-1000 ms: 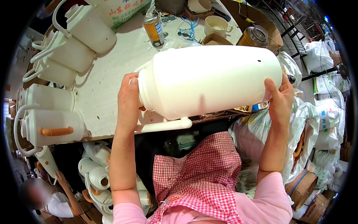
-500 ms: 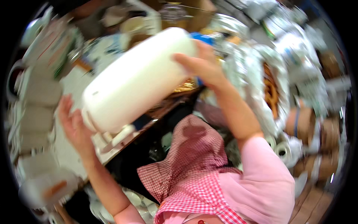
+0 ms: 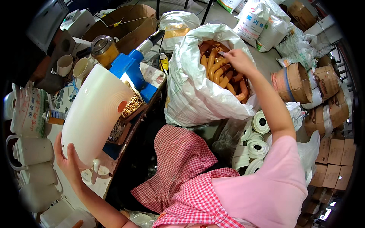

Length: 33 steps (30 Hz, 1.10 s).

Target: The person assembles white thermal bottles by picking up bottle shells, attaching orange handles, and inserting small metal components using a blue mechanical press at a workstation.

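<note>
My left hand (image 3: 70,161) is closed on the lower end of a large white plastic container (image 3: 93,114), which stands tilted over the worktable. A round orange-brown spot (image 3: 121,106) shows on the container's right side. Off to the right, my right hand (image 3: 239,60) reaches into the mouth of a white woven sack (image 3: 194,95). Its fingers pinch at one of the glossy brown curved handles (image 3: 218,70) that fill the sack; the fingertips are partly hidden. Beside the container's lower end is a small white rounded piece (image 3: 96,167).
A blue tool (image 3: 127,70) and a tray of small brass-coloured screws (image 3: 134,104) sit at the table's right edge. White jugs (image 3: 36,150) line the left side. White rolls (image 3: 258,148) and cardboard boxes (image 3: 334,159) lie on the right. A lidded jar (image 3: 104,49) stands behind.
My right hand has left the white container and moved right into the sack of brown handles. The container has swung more upright, with my left hand at its lower end. The view has turned rightward.
</note>
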### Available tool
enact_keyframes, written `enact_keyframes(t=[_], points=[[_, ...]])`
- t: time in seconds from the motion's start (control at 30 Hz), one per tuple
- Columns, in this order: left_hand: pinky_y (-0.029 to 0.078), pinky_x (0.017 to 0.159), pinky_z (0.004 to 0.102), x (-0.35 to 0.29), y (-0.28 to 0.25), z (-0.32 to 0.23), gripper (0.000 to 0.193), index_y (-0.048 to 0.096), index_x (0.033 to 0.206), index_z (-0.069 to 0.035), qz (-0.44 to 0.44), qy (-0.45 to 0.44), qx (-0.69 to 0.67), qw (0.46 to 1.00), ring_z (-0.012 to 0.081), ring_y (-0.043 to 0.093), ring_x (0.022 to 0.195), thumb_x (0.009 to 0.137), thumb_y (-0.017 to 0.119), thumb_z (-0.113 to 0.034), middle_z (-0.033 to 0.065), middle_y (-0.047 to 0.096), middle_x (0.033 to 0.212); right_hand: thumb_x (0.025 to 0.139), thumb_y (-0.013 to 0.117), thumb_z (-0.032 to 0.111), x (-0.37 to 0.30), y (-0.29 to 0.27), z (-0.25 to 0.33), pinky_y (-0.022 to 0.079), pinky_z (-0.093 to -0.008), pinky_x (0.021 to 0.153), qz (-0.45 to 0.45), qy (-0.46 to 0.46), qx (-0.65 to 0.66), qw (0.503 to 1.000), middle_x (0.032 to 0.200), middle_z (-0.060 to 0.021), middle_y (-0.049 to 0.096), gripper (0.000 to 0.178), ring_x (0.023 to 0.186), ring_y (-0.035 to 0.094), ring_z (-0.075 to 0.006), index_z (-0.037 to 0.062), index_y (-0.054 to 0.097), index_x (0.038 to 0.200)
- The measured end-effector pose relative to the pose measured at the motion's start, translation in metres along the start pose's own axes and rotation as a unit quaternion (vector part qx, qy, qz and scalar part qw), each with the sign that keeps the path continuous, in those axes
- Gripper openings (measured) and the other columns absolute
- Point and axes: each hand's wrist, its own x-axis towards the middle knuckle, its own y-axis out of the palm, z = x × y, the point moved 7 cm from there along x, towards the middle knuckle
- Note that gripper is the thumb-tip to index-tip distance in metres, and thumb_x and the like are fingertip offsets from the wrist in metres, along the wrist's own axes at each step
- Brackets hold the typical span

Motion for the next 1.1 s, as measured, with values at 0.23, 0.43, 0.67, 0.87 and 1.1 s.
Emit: enact_keyframes(t=[0.23, 0.43, 0.67, 0.87, 1.1], points=[[0.037, 0.112, 0.0360, 0.005, -0.002, -0.002, 0.045, 0.056, 0.137, 0.001, 0.028, -0.006, -0.009, 1.000, 0.0235, 0.052, 0.130, 0.096, 0.065, -0.012, 0.0123, 0.058, 0.138, 0.086, 0.064, 0.064, 0.048, 0.076, 0.025, 0.045, -0.0455, 0.104, 0.016, 0.195, -0.029, 0.980, 0.124, -0.0141, 0.070, 0.065, 0.120, 0.062, -0.0351, 0.0121, 0.071, 0.123], [0.037, 0.112, 0.0364, 0.004, -0.003, -0.004, 0.045, 0.058, 0.137, 0.000, 0.027, -0.001, -0.008, 1.000, 0.0237, 0.052, 0.130, 0.094, 0.066, -0.014, 0.0124, 0.058, 0.138, 0.094, 0.070, 0.026, -0.002, 0.017, 0.074, 0.050, -0.0442, 0.081, -0.251, -0.163, 0.183, 0.937, 0.099, -0.0186, 0.067, 0.026, 0.097, 0.064, -0.0389, 0.0063, 0.056, 0.104], [0.038, 0.111, 0.0367, 0.003, -0.002, -0.003, 0.047, 0.057, 0.136, 0.001, 0.002, 0.015, 0.004, 1.000, 0.0243, 0.053, 0.129, 0.094, 0.067, -0.016, 0.0131, 0.058, 0.136, 0.085, 0.064, -0.001, -0.051, -0.049, 0.120, 0.051, -0.0389, 0.076, -0.336, -0.259, 0.184, 0.886, 0.092, -0.0143, 0.067, 0.024, 0.086, 0.066, -0.0362, 0.0085, 0.057, 0.106], [0.041, 0.108, 0.0393, -0.004, 0.003, -0.008, 0.048, 0.059, 0.134, 0.000, -0.018, 0.044, -0.010, 0.999, 0.0285, 0.057, 0.125, 0.091, 0.070, -0.019, 0.0149, 0.060, 0.134, 0.083, 0.065, -0.002, -0.071, -0.071, 0.156, 0.053, -0.0376, 0.072, -0.346, -0.356, 0.128, 0.858, 0.096, -0.0129, 0.068, 0.032, 0.082, 0.068, -0.0342, 0.0109, 0.062, 0.112], [0.042, 0.108, 0.0429, -0.010, -0.009, -0.040, 0.057, 0.064, 0.128, -0.006, -0.043, 0.118, 0.187, 0.974, 0.0360, 0.056, 0.123, 0.081, 0.076, -0.036, 0.0167, 0.061, 0.132, 0.093, 0.070, 0.031, -0.089, -0.077, 0.289, 0.043, -0.0238, 0.051, -0.003, -0.283, 0.249, 0.926, 0.075, 0.0030, 0.061, 0.033, 0.056, 0.051, -0.0068, 0.0080, 0.065, 0.116]])
